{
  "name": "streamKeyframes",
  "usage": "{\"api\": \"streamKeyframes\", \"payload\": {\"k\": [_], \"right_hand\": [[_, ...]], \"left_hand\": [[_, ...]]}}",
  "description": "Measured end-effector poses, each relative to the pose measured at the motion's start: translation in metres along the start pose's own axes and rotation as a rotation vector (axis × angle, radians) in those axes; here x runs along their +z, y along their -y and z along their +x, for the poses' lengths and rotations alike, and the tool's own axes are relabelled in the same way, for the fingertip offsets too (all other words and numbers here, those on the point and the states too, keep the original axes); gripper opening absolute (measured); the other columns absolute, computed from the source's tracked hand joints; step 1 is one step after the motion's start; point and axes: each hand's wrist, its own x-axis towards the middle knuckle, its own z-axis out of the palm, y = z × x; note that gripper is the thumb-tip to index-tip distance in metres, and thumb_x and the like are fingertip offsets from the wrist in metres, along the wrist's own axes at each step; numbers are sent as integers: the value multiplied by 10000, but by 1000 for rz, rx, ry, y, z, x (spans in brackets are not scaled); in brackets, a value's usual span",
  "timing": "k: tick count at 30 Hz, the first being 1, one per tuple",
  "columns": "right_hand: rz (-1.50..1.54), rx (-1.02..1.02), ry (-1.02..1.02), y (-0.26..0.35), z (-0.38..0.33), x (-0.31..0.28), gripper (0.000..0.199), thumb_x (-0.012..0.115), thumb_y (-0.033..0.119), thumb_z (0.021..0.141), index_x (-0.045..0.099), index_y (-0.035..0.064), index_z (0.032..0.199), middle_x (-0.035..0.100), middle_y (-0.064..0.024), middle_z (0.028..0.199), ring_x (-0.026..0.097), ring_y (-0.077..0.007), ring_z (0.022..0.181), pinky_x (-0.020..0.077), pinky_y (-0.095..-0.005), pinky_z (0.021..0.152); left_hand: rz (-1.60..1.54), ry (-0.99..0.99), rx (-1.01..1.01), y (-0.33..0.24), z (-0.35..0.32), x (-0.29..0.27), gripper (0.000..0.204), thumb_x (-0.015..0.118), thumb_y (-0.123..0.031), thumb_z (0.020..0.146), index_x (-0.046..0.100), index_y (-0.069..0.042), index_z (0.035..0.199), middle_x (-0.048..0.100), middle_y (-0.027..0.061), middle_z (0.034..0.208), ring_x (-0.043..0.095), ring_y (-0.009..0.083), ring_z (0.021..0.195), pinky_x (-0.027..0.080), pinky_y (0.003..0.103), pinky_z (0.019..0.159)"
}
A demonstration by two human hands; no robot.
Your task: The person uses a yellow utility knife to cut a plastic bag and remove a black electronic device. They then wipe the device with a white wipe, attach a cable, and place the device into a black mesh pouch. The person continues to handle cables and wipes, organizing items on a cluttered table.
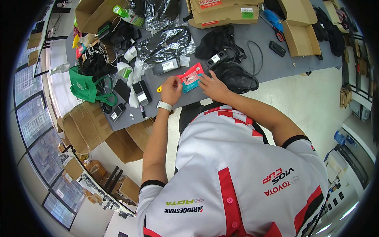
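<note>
Holding a flat red-and-teal packet [191,78], both hands' fingers [176,81] pinch its edges.

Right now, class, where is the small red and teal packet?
In the head view, the red and teal packet sits near the top centre, held between the left hand and right hand above the grey table, beside a black bag.

The left hand [170,90] covers one end of the small red and teal packet [191,77], and its contents are too small to tell. The cardboard boxes [225,12] on the grey worktop [276,63] are cut off by the top edge.
</note>
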Motion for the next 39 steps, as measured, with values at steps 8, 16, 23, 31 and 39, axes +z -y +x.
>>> {"api": "streamKeyframes", "payload": {"k": [8, 16, 23, 31, 39], "right_hand": [[41, 24, -78, 11, 7, -4, 556, 722, 393, 955, 579, 193, 1454, 571, -133, 1358, 504, -290, 1332, 233, -659, 1226], [23, 51, -34, 14, 9, -4, 699, 746, 445, 926, 526, 221, 1550, 500, -142, 1474, 468, -295, 1379, 215, -660, 1240], [104, 36, 6, 6, 12, -9, 678, 774, 423, 916, 550, 167, 1502, 523, -112, 1445, 494, -289, 1361, 241, -671, 1229], [1237, 275, -535, -3, -22, -87, 409, 822, 227, 919, 637, 39, 1231, 682, -118, 1199, 676, -239, 1127, 504, -407, 1021], [1909, 561, -553, -41, -74, -58, 150, 746, 103, 994, 651, 19, 1074, 744, -52, 1034, 695, -107, 974, 529, -266, 892]], "left_hand": [[551, 57, 354, 7, 18, 57, 107, 697, -137, 931, 713, -77, 1019, 668, 120, 980, 664, 338, 913, 555, 461, 769], [-13, -132, 29, -26, -12, 25, 35, 696, -38, 943, 664, -40, 929, 667, 107, 964, 639, 258, 866, 507, 371, 756], [-754, -194, -106, -84, -1, -25, 152, 577, -173, 1112, 560, -25, 1140, 638, 60, 1069, 662, 157, 941, 607, 366, 884], [-752, 35, -127, -108, 0, -4, 120, 592, -136, 1099, 569, -21, 1119, 657, 53, 1005, 668, 120, 894, 635, 332, 798], [-540, 77, -143, -102, 43, 56, 216, 680, -201, 1061, 611, -8, 1132, 693, 68, 1067, 675, 108, 940, 582, 267, 778]]}}
